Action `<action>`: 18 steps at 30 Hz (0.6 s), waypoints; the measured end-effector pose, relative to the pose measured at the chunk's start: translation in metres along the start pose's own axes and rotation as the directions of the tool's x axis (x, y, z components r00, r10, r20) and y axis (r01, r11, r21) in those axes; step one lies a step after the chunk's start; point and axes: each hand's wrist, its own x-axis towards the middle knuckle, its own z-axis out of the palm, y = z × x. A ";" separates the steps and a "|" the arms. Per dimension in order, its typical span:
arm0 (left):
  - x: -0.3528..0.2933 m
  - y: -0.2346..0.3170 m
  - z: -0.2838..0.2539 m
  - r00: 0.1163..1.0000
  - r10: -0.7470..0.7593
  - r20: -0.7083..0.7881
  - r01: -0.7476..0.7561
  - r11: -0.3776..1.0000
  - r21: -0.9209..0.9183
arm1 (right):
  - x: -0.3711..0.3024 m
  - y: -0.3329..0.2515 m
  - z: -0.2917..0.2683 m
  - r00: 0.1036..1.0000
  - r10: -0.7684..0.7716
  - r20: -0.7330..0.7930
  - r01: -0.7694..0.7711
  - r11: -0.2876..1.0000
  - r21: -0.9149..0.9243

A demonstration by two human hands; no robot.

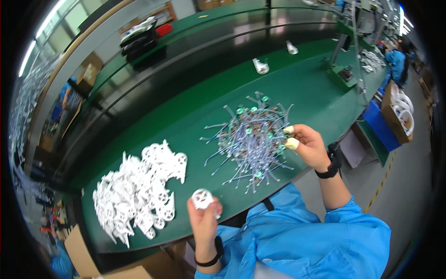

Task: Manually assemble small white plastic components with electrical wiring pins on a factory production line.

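My left hand (202, 222) is closed around a white plastic part (202, 198) with a round, spoked end, held up at the bench's near edge. On the right, the thumb and forefinger of my right hand (309, 145) wear pale yellow finger covers and pinch together. Between those fingertips is a small dark-green piece, partly hidden, at the right edge of a pile of wired components (253, 139). That pile has clear and bluish leads and green round pieces. A heap of similar white plastic parts (134, 190) lies left of my left hand.
Two white parts (261, 66) lie apart toward the back of the green bench (195, 172). A green stand (343, 76) rises at the far right. Beyond it are a blue bin (378, 123), a carton (395, 111) and a person in blue (396, 63). Cardboard (81, 251) stands at the lower left.
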 end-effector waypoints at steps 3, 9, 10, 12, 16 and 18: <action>0.001 -0.001 0.020 0.997 -0.046 0.058 0.052 0.993 -0.110 | -0.015 -0.002 0.037 0.996 -0.045 0.073 0.042 0.998 0.039; -0.011 0.010 0.042 0.992 -0.043 0.122 0.060 0.988 -0.140 | -0.034 -0.001 0.087 0.954 -0.137 0.267 0.072 0.968 0.238; -0.013 0.011 0.041 0.992 -0.026 0.121 0.044 0.988 -0.149 | -0.036 0.001 0.090 0.947 -0.157 0.281 0.084 0.963 0.255; -0.013 0.009 0.036 0.997 -0.008 0.081 0.018 0.993 -0.120 | -0.039 0.001 0.094 0.947 -0.165 0.276 0.094 0.963 0.254; -0.015 0.009 0.034 0.998 0.010 0.059 -0.005 0.996 -0.088 | -0.038 0.004 0.095 0.924 -0.273 0.269 0.247 0.961 0.127; -0.017 0.010 0.036 0.998 0.010 0.061 -0.005 0.995 -0.095 | -0.039 0.003 0.096 0.927 -0.276 0.254 0.259 0.961 0.101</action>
